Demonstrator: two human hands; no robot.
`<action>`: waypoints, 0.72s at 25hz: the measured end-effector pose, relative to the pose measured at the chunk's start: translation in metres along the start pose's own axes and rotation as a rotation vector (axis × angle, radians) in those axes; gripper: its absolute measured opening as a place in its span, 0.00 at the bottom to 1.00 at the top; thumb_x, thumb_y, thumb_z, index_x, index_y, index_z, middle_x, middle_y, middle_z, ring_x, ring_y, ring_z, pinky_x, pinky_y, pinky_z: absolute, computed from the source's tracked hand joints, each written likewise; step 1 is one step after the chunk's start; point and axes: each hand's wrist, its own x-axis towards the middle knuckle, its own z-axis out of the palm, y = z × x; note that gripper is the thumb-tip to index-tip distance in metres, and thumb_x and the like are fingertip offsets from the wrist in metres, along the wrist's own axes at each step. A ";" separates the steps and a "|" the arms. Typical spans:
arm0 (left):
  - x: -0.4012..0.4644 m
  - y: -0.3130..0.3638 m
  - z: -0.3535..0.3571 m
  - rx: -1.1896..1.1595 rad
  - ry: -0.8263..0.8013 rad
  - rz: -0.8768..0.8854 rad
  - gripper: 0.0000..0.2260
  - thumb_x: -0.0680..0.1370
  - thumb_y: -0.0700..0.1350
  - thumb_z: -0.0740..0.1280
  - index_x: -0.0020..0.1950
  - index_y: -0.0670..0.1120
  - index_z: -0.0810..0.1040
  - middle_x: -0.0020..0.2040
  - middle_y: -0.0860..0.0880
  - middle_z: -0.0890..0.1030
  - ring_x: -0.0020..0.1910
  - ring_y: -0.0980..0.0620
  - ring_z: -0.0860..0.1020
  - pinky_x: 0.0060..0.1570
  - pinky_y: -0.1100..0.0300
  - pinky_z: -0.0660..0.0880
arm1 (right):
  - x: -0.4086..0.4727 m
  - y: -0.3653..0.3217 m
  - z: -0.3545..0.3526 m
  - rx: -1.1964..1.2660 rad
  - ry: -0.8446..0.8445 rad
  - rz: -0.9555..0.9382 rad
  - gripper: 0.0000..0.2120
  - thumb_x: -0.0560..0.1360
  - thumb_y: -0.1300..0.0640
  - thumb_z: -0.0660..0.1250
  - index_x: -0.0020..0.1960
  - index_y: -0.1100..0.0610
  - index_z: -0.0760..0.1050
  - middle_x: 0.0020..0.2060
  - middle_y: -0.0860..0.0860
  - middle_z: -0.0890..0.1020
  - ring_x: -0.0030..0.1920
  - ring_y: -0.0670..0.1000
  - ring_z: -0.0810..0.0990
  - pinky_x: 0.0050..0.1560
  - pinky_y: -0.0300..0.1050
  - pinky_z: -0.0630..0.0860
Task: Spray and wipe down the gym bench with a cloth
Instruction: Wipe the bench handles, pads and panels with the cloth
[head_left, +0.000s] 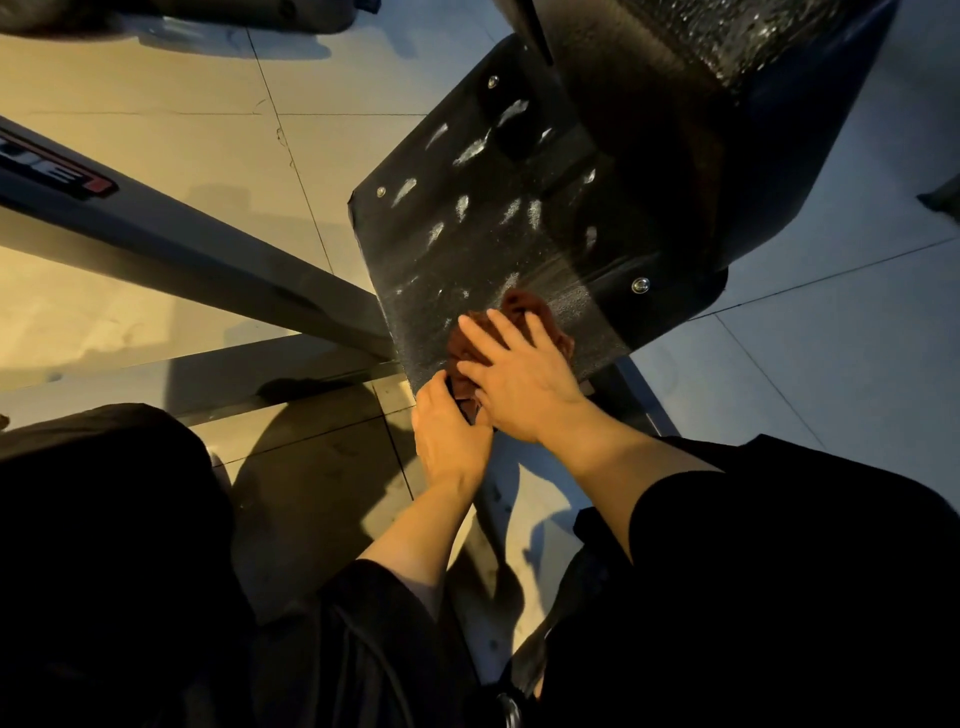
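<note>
Cloth (524, 322) under flat right hand (519, 384), left hand (449, 431) gripping its edge.

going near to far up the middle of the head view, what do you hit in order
left hand → right hand → cloth → spray foam patches on the black pad → bolt at the far edge

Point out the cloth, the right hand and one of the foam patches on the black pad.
cloth (535, 306): head view, on its far bunched edge beyond the fingers.
right hand (519, 384): head view, on the back of the hand.
foam patch (472, 150): head view, on a white smear high on the pad.
</note>
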 end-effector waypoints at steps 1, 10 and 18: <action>0.000 0.003 -0.001 0.019 0.007 0.019 0.29 0.75 0.46 0.71 0.73 0.42 0.65 0.69 0.43 0.70 0.69 0.43 0.67 0.67 0.49 0.66 | -0.001 0.008 -0.002 0.021 0.040 0.044 0.22 0.80 0.45 0.58 0.73 0.46 0.66 0.79 0.51 0.43 0.77 0.58 0.44 0.74 0.62 0.45; 0.008 0.017 -0.005 -0.080 -0.016 0.034 0.25 0.73 0.44 0.74 0.68 0.42 0.71 0.65 0.43 0.72 0.64 0.44 0.71 0.65 0.52 0.68 | -0.007 0.057 -0.018 0.003 0.240 0.504 0.27 0.80 0.48 0.57 0.77 0.50 0.57 0.78 0.56 0.44 0.77 0.61 0.46 0.75 0.60 0.47; 0.018 0.017 -0.001 -0.096 0.010 0.051 0.23 0.73 0.41 0.73 0.67 0.44 0.73 0.64 0.44 0.74 0.64 0.46 0.72 0.65 0.50 0.69 | 0.002 0.025 -0.008 0.105 0.091 0.105 0.23 0.79 0.49 0.60 0.74 0.49 0.65 0.79 0.53 0.46 0.77 0.57 0.48 0.76 0.56 0.47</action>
